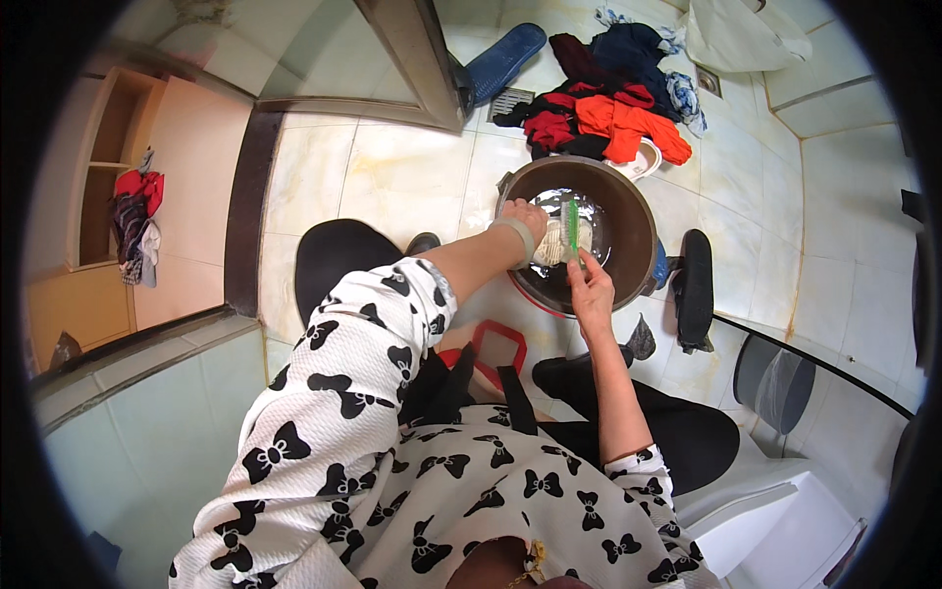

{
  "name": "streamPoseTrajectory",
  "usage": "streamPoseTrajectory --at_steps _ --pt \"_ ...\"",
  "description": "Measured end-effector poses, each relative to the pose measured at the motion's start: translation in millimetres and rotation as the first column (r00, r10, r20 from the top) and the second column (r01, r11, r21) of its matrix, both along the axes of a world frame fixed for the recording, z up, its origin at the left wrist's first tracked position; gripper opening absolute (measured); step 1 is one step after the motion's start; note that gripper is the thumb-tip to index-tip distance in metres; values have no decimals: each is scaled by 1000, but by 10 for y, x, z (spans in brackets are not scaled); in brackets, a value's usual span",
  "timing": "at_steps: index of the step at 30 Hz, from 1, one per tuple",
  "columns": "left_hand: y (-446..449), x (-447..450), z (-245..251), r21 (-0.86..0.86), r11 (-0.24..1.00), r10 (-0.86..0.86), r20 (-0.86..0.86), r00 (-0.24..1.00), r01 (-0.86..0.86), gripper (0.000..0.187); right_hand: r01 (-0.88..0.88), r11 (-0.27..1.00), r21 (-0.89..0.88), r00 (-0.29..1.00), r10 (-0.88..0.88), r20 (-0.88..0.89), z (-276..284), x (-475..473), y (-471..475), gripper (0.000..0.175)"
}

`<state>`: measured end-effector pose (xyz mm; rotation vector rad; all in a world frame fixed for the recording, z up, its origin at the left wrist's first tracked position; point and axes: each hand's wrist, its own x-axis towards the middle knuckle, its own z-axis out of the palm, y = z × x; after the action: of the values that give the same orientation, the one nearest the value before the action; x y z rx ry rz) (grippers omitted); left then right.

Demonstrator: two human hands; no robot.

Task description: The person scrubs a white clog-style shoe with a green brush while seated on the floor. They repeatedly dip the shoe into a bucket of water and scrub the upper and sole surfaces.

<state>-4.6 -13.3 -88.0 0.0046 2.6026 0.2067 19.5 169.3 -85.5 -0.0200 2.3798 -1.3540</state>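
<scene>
A dark brown round basin (633,221) with water in it stands on the tiled floor. In it lies a pale shoe (550,241), seen with a ridged sole, partly hidden by my hands and the brush. My left hand (526,219) is over the basin's left side with curled fingers at the shoe's edge; whether it grips the shoe is hidden. A green brush (573,224) with pale bristles is held upright in my right hand (591,286), by its lower end, above the shoe. A wide pale band circles my left wrist.
Behind the basin, red, orange and dark clothes (618,118) are heaped beside a white shoe (642,160). A blue slipper (508,59) lies by the door frame (412,66). A black slipper (694,283) is right of the basin. A grey bin (765,383) stands near a white toilet (765,515).
</scene>
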Motion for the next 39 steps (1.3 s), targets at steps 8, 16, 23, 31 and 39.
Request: streamPoseTrajectory --at_steps 8,16,23,31,39 --pt "365 316 -321 293 843 534 -356 767 -451 46 -14 999 41 999 16 -51 -224 21 -22 40" --pt "239 333 -294 352 874 440 -282 852 -335 65 -56 976 211 993 77 -92 465 -12 52 31" --pt "285 270 -278 328 833 504 -117 856 -445 68 -94 909 407 977 163 -140 338 -160 -261 24" --pt "273 217 -267 306 817 544 -126 829 -489 57 -147 931 335 980 184 -80 654 131 -49 21" --pt "266 256 -227 274 830 532 -129 837 -485 56 -47 933 357 904 192 -383 438 -40 -399 20"
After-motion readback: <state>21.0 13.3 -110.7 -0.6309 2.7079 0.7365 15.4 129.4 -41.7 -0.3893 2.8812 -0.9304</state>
